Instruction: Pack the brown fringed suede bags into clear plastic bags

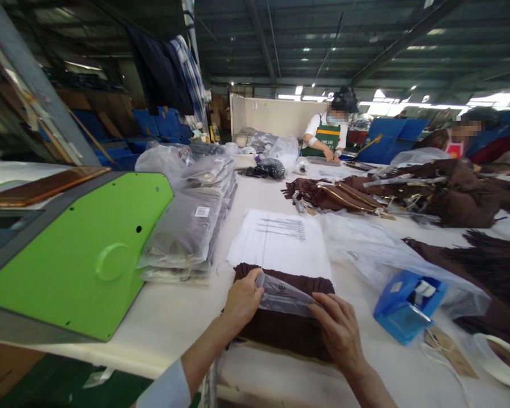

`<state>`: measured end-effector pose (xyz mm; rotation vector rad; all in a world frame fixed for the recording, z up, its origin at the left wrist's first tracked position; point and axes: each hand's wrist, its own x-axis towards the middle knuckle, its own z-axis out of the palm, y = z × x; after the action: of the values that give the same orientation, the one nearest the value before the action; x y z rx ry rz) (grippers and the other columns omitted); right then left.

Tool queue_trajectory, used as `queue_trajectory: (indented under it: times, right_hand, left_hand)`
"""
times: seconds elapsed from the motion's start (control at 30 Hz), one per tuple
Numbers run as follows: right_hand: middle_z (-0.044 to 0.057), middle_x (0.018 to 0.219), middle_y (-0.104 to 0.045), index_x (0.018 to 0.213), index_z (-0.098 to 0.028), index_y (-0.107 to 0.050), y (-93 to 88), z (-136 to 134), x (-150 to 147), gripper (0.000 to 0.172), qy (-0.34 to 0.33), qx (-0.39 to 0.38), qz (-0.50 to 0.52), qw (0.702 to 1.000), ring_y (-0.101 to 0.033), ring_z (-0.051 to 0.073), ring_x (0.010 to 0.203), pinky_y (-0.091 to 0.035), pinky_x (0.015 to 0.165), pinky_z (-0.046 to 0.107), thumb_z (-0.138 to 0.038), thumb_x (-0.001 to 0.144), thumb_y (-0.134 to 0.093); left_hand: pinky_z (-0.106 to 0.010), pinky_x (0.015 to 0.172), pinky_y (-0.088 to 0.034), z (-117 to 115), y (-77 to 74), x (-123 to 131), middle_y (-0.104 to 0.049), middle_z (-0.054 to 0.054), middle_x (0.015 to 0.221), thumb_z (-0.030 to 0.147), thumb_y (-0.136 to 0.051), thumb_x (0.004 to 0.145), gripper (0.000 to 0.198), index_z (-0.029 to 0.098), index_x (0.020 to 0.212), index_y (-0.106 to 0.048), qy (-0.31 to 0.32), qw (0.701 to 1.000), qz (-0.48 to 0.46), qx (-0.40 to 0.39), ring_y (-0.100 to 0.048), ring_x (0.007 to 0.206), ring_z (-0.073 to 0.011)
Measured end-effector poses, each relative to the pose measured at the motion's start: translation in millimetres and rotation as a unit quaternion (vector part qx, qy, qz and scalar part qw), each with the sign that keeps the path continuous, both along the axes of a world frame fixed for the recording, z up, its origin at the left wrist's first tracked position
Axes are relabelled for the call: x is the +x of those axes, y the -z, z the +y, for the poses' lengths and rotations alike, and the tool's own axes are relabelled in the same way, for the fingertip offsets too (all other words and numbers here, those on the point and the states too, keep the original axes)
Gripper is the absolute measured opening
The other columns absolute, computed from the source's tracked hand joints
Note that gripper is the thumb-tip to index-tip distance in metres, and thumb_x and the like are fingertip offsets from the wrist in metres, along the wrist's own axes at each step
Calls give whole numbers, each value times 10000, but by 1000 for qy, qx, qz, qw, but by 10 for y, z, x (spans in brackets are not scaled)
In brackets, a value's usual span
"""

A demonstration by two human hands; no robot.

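A folded dark brown garment (280,334) lies on the white table (182,317) right in front of me. Across its top rests a small clear plastic bag (283,296). My left hand (242,300) pinches the bag's left end, fingers closed on it. My right hand (340,328) rests on the garment at the bag's right end, its fingertips curled over the edge of the plastic. A white printed sheet (280,241) lies just beyond the garment.
A green and grey machine (76,255) fills the left. A stack of bagged garments (191,226) stands beside it. Loose clear bags (378,249), a blue box (408,306), a tape roll (499,357) and brown garments (450,192) lie right. Two people work at the far end.
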<state>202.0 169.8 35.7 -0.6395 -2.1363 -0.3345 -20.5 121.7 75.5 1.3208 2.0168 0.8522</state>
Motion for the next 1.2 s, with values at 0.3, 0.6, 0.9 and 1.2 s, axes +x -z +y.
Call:
queue_trajectory:
  times: [0.3,0.6,0.9,1.2]
  right_hand:
    - [64,979,-643,834,-219,-638,67,14,1,286,6,-43,-13,999,-518,194,944,-442,754,325,-62,834,-399]
    - [49,933,-635,758,-222,-610,158,-12,-56,285,7,-84,-25,996,-543,181,894,-473,729,305,-56,819,-387]
    - [64,1102,-625,1050,-196,-590,44,-220,-352,336,11,-106,-28,994,-522,188,1049,-396,893,343,-67,830,-370]
    - [82,1165,-626,1148,-169,-571,332,-228,-524,320,54,-112,-134,983,-545,202,1059,-323,925,368,-182,896,-376]
  left_hand:
    - [-298,696,-434,19,96,55,-673,-85,790,225,-507,839,439,163,1267,-432,15,976,215,-17,-643,772,-238]
    - [-410,907,-370,-155,398,82,-584,-117,1109,84,-387,862,316,140,1139,-527,163,852,437,238,-494,1064,-248]
    - [-440,940,-346,-216,400,160,-607,-78,1084,182,-433,879,222,160,1075,-536,212,884,371,189,-512,1032,-228]
    - [-298,730,-474,-942,345,-471,-646,-59,796,261,-365,887,249,181,852,-598,-23,949,233,209,-599,775,-174]
